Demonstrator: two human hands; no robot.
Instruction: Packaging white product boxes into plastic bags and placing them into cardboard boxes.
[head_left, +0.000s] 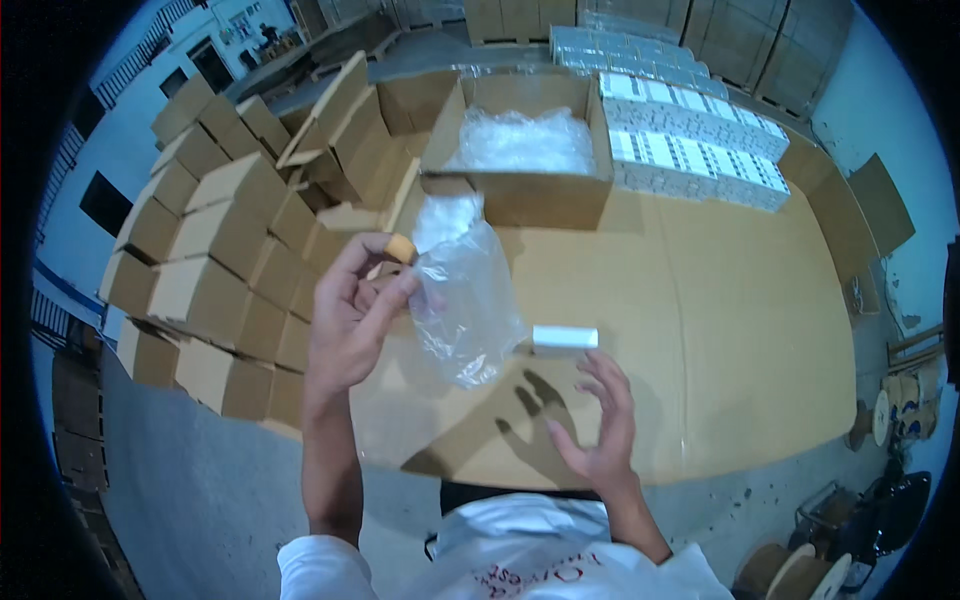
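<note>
My left hand (352, 312) is raised above the cardboard-covered table (720, 330) and pinches the top of a clear plastic bag (462, 300), which hangs down from my fingers. A small tan object (401, 247) shows at my fingertips; what it is cannot be told. My right hand (602, 418) hovers lower, fingers spread and empty, just below a small white box (565, 337) that lies on the table beside the bag's lower end.
An open carton (520, 190) with clear plastic bags inside stands behind the bag. Rows of white boxes (690, 140) lie at the back right. Stacked closed cartons (220, 260) fill the left side. Grey floor lies below the table's near edge.
</note>
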